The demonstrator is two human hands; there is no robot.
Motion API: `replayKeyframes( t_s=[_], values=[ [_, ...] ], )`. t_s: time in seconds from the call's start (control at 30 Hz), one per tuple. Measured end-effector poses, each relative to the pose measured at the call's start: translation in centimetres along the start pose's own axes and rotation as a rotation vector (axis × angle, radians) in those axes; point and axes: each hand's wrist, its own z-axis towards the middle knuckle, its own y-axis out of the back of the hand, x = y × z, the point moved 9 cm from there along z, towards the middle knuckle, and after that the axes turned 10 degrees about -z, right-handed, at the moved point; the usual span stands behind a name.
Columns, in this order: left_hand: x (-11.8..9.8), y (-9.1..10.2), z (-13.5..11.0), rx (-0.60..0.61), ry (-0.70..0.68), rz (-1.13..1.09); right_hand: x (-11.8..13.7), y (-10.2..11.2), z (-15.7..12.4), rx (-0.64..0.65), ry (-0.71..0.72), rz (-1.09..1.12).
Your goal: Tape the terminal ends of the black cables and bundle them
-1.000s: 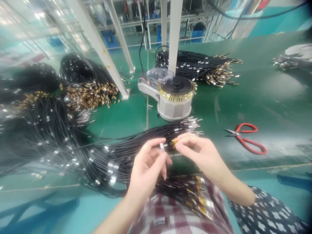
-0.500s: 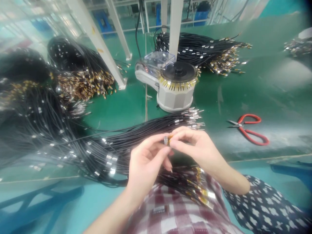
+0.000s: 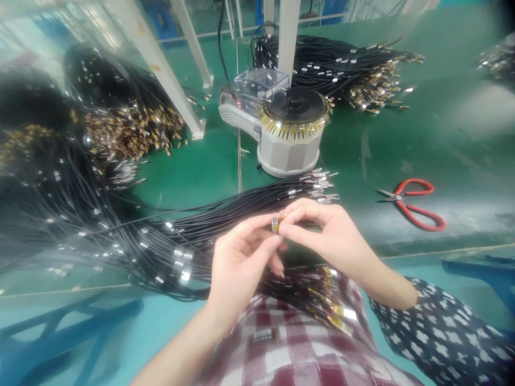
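My left hand pinches a small silver cable connector between thumb and forefinger. My right hand meets it from the other side, thumb and forefinger closed on a bit of yellow tape at the connector. The fingers hide most of both pieces. Beneath and behind the hands runs a bundle of black cables with silver ends. Other black cables with yellow-taped ends lie across the lap, over a checked apron.
A round tape dispenser with yellow strips around its rim stands behind the hands. Red-handled scissors lie to the right. More cable piles sit at left and back. White posts rise from the green table.
The camera view has shifted slightly, so the table things appear a little higher. Both hands keep their pinch on the connector and tape, with only small finger movement.
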Motion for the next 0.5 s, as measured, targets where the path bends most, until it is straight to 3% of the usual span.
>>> replayKeyframes(
  t_s=[0.5],
  values=[
    [0.32,-0.13,-0.08,0.032,-0.017,-0.032,0.10,-0.08,-0.10,-0.022,0.012,-0.049]
  ],
)
